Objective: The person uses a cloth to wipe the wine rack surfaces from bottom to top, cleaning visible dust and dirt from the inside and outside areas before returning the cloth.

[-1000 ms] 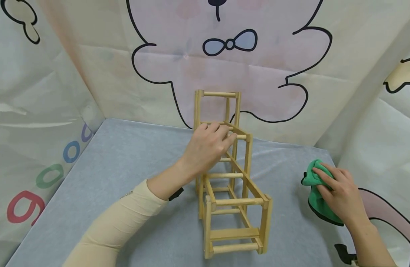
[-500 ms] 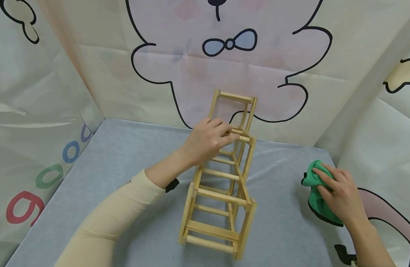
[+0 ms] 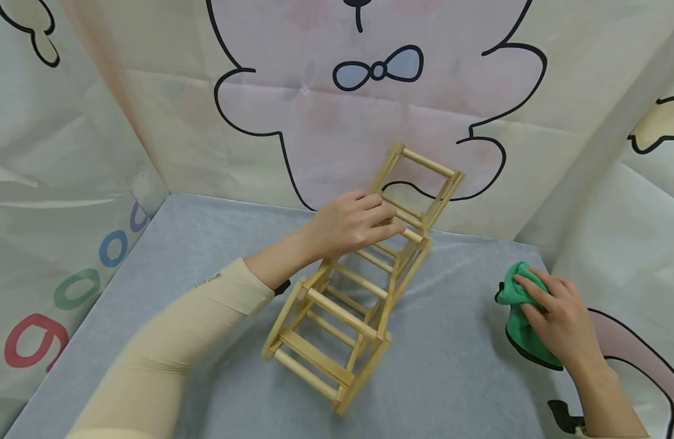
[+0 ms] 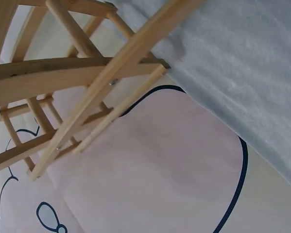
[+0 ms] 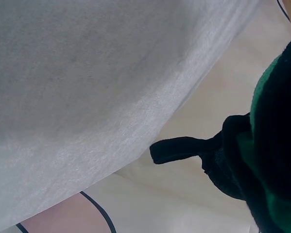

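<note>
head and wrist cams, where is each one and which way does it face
Head: on the head, facing forward and down at the wooden rack; left grip, right grip and forearms show.
Left wrist: on that wrist, facing rack and printed backdrop; no body shows.
Right wrist: on that wrist, facing green cloth and tabletop; no body plainly shows.
Head and left wrist share the rack and drawn bow tie.

The rack [image 3: 361,280] looks smooth wood, the rag [image 3: 524,332] and table cover [image 3: 452,353] matt cloth.

Cream sleeve [image 3: 150,353] with small dark lettering [image 3: 209,280]
Snug cuff [image 3: 257,284] well behind the left fingers [image 3: 382,214]; a black piece [image 3: 282,288] just beside it.
</note>
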`<state>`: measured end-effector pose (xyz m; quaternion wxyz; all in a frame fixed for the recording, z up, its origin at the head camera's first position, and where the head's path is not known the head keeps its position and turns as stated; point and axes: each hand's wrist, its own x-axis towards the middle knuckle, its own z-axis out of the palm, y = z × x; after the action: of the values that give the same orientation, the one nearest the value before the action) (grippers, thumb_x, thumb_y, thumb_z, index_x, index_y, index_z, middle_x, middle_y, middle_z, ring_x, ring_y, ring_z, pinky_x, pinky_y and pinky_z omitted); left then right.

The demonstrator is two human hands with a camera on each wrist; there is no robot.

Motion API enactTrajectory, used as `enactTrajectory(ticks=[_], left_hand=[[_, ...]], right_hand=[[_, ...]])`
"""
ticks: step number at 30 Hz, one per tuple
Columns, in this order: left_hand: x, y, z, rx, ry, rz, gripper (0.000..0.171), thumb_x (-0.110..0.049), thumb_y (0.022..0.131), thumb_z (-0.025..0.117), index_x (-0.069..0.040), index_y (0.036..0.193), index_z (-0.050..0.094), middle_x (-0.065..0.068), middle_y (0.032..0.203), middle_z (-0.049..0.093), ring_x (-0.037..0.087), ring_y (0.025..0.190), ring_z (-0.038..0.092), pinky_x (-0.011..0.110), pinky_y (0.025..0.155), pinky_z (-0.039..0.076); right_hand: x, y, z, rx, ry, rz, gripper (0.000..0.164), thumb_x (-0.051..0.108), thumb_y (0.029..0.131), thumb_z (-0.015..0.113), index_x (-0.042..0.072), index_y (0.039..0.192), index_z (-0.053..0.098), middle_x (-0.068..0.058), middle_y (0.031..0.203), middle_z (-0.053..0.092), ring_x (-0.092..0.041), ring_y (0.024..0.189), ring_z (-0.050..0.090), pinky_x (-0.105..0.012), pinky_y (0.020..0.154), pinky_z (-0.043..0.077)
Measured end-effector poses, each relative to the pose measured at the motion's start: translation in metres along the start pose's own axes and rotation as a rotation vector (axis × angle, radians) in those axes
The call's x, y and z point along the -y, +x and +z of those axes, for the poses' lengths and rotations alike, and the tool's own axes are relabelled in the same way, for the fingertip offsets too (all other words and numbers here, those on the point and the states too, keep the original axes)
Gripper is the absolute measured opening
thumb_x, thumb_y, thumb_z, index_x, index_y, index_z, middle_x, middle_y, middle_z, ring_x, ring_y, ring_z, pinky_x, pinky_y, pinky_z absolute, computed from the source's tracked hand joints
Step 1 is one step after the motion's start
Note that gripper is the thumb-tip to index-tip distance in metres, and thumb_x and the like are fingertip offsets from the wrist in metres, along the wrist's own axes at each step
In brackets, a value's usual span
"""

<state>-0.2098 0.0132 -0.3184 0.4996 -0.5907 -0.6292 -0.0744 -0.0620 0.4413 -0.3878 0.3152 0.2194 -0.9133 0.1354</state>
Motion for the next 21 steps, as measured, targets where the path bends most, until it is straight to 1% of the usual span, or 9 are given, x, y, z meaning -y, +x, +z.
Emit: enactTrajectory(ticks=[1,3,5,8,11,15,18,21], left_hand=[[0.002,0.000,0.002,-0.006,-0.017,0.011,0.019,-0.005,0.103,0.067,-0.016,0.116,0.076,0.001,0.099,0.067,0.017,0.079,0.055,0.026,0.061,0.042],[0.004,0.000,0.006,-0.020,-0.047,0.033,0.020,-0.004,0.104,0.064,-0.014,0.117,0.075,0.002,0.100,0.068,0.018,0.080,0.057,0.026,0.063,0.044],[0.006,0.000,0.008,-0.022,-0.045,0.058,0.022,-0.003,0.104,0.065,-0.013,0.120,0.074,0.003,0.101,0.068,0.018,0.083,0.059,0.025,0.066,0.048],[0.009,0.001,0.011,-0.005,-0.021,0.101,0.025,0.000,0.103,0.064,-0.012,0.124,0.074,0.004,0.103,0.068,0.019,0.088,0.062,0.025,0.072,0.052],[0.011,0.001,0.013,0.030,-0.004,0.136,0.028,0.001,0.105,0.059,-0.010,0.127,0.073,0.006,0.107,0.068,0.020,0.092,0.063,0.026,0.077,0.055],[0.014,0.001,0.017,0.056,-0.032,0.143,0.029,0.002,0.108,0.054,-0.009,0.128,0.072,0.007,0.111,0.069,0.022,0.093,0.064,0.028,0.080,0.056],[0.017,0.000,0.021,0.054,-0.063,0.140,0.028,0.002,0.107,0.054,-0.008,0.127,0.072,0.008,0.111,0.069,0.022,0.094,0.065,0.029,0.081,0.057],[0.019,0.000,0.024,0.044,-0.069,0.150,0.027,0.002,0.107,0.056,-0.007,0.126,0.073,0.008,0.111,0.069,0.023,0.096,0.066,0.030,0.082,0.058]], right_hand=[[0.000,0.000,0.000,0.002,-0.002,0.004,0.063,0.050,0.110,0.042,-0.001,0.120,0.076,-0.032,0.125,0.065,-0.053,0.104,0.054,-0.011,0.106,0.023],[-0.001,-0.001,0.000,-0.002,0.003,0.001,0.064,0.052,0.110,0.041,-0.002,0.119,0.076,-0.032,0.126,0.065,-0.054,0.104,0.054,-0.012,0.106,0.024],[-0.001,-0.001,0.000,-0.001,0.002,0.004,0.067,0.054,0.109,0.041,-0.002,0.119,0.076,-0.032,0.125,0.065,-0.054,0.105,0.054,-0.011,0.107,0.023],[-0.002,-0.002,0.000,-0.005,0.013,0.003,0.069,0.057,0.109,0.041,-0.002,0.119,0.076,-0.032,0.126,0.066,-0.054,0.106,0.054,-0.011,0.109,0.023],[-0.002,-0.002,0.000,-0.008,0.017,0.003,0.070,0.057,0.109,0.041,-0.003,0.118,0.076,-0.032,0.126,0.066,-0.055,0.106,0.054,-0.010,0.109,0.022],[-0.003,-0.003,0.000,-0.014,0.017,0.003,0.070,0.056,0.109,0.040,-0.003,0.117,0.077,-0.032,0.126,0.066,-0.055,0.105,0.054,-0.010,0.109,0.022],[-0.003,-0.003,0.000,-0.013,0.016,0.013,0.069,0.056,0.108,0.041,-0.002,0.118,0.077,-0.031,0.126,0.066,-0.053,0.106,0.054,-0.010,0.109,0.023],[-0.003,-0.003,0.000,-0.004,0.022,0.014,0.062,0.050,0.109,0.044,-0.002,0.119,0.076,-0.031,0.127,0.066,-0.053,0.106,0.054,-0.010,0.107,0.023]])
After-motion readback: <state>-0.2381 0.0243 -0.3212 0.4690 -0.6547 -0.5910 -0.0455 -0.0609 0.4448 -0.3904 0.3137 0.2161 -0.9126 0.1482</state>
